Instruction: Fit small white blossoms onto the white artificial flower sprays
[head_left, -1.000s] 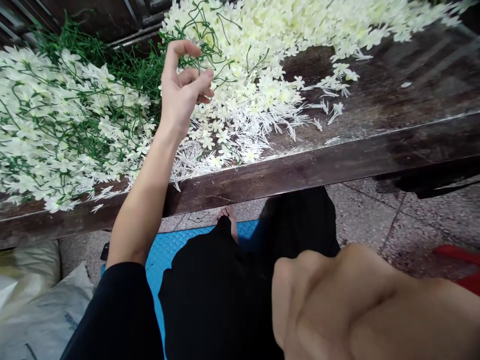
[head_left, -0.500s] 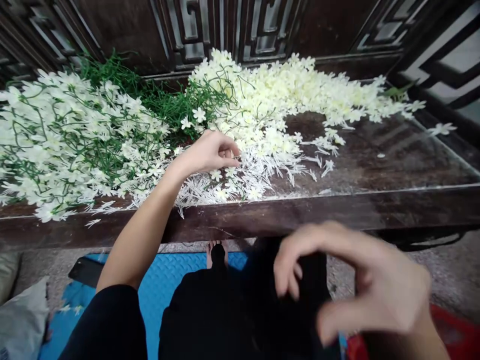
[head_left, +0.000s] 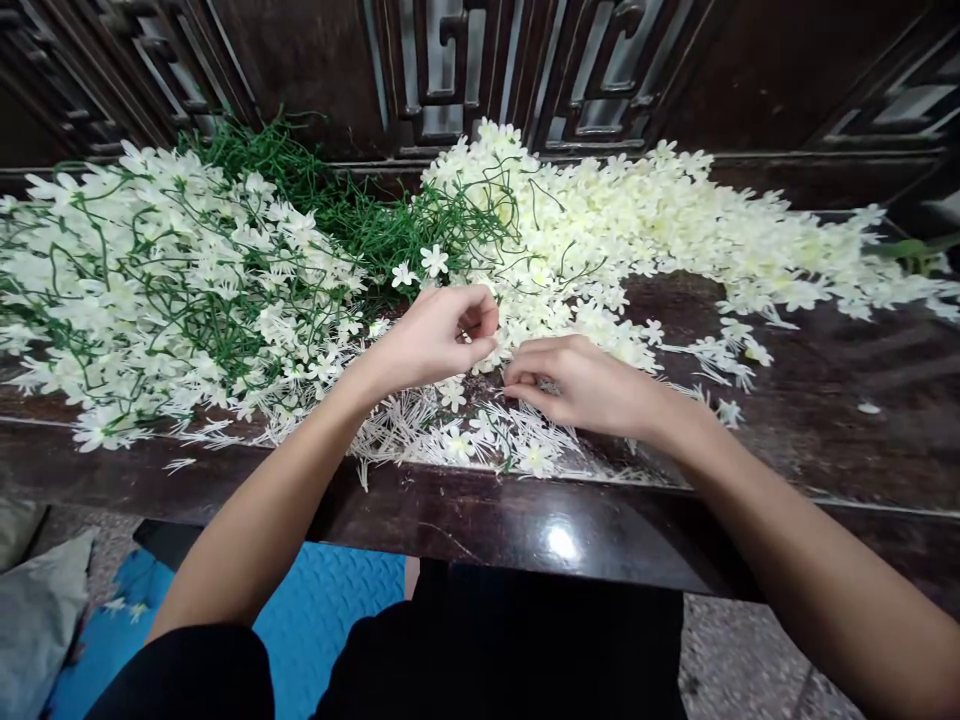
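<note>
My left hand (head_left: 450, 335) is over the middle of the bench, thumb and forefinger pinched; whatever is between the tips is too small to make out. Just right of it, my right hand (head_left: 574, 385) hovers low with its fingertips pressed together, and what they hold is hidden. Beneath both hands lie thin white stamen-like pieces (head_left: 397, 425) and a few loose white artificial flowers (head_left: 459, 442). Behind them spreads a heap of cream-white blossoms (head_left: 585, 215). To the left is a pile of white flowers on green stems (head_left: 187, 270).
Bare green stems (head_left: 360, 215) lie between the two heaps. A dark carved wooden back (head_left: 315, 60) rises behind the dark wooden bench (head_left: 465, 515). Below are a blue mat (head_left: 352, 590) and a grey bag (head_left: 45, 610) on the floor.
My right hand has come up from beside my lap to the bench, close to my left hand. The left hand keeps its pinch. The view has shifted slightly.
</note>
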